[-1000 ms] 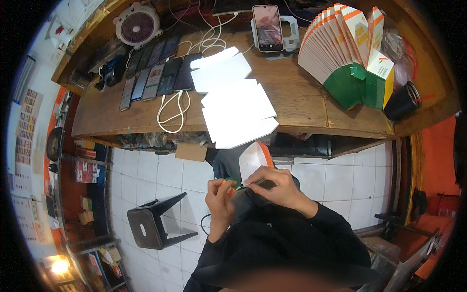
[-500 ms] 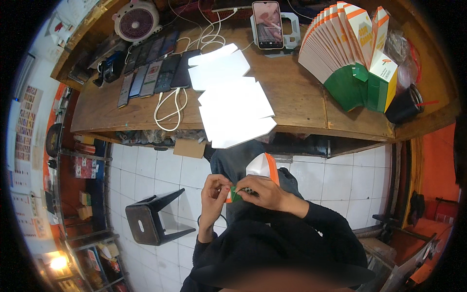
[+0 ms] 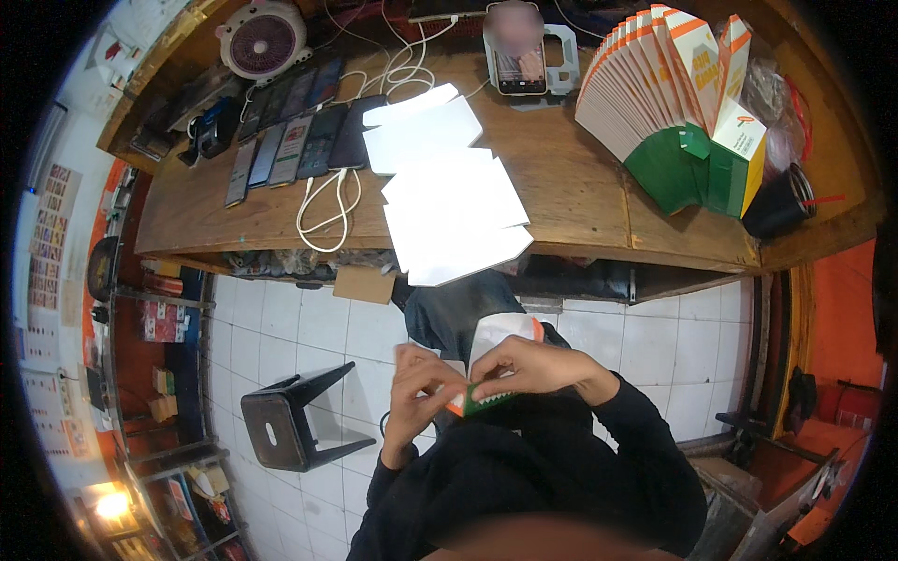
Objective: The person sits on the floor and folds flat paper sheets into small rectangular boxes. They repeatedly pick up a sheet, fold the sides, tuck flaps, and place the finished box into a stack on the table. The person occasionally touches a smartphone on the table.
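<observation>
Above my lap I hold a thin card box (image 3: 498, 331), white inside with orange and green outside, partly folded. My left hand (image 3: 419, 387) pinches its left edge near an orange and green corner. My right hand (image 3: 531, 365) is closed on the green edge beside it, thumb and forefinger pressed together close to my left fingertips. Flat white card blanks (image 3: 451, 213) lie on the wooden table (image 3: 571, 196) in front of me, overhanging its near edge. Fanned at the right stand several flat folded boxes (image 3: 645, 112) in white, orange and green.
Several phones (image 3: 313, 140) and white cables (image 3: 329, 215) lie at the table's left. A phone on a stand (image 3: 516, 56) is at the back, a fan (image 3: 262, 42) at the back left. A dark cup with a red straw (image 3: 778, 201) stands far right. A stool (image 3: 281, 425) is left of me.
My hands have turned the box and drawn it slightly nearer. More of its white inside and its green edge shows. My right hand has shifted a little right.
</observation>
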The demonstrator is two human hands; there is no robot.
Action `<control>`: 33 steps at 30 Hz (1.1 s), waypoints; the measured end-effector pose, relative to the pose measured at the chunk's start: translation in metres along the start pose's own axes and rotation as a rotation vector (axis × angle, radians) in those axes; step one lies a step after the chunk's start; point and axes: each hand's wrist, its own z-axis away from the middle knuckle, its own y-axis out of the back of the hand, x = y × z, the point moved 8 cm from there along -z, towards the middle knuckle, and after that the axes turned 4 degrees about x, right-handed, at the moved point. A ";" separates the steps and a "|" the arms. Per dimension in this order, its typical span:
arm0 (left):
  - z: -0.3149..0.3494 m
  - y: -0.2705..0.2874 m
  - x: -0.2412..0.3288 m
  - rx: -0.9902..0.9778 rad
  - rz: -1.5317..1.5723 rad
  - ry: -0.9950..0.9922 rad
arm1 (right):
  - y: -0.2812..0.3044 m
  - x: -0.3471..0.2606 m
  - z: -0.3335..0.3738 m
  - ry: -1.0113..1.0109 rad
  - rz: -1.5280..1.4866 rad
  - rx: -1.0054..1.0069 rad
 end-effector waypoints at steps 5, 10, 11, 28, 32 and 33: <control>0.001 0.020 0.030 0.657 -0.065 -0.226 | 0.015 -0.043 0.004 0.377 -0.055 0.442; 0.013 0.016 -0.024 0.806 0.177 0.104 | -0.029 -0.043 -0.040 0.417 -0.048 0.302; 0.017 0.025 -0.033 0.814 0.201 0.126 | -0.032 -0.050 -0.040 0.518 0.080 0.347; 0.001 0.063 -0.053 0.760 0.239 0.064 | 0.022 -0.076 -0.057 0.700 0.332 0.580; -0.003 0.074 -0.038 0.995 0.166 -0.009 | 0.028 -0.067 -0.062 0.452 0.397 0.424; -0.007 0.077 -0.027 1.030 0.046 -0.026 | 0.032 -0.068 -0.060 0.446 0.287 0.420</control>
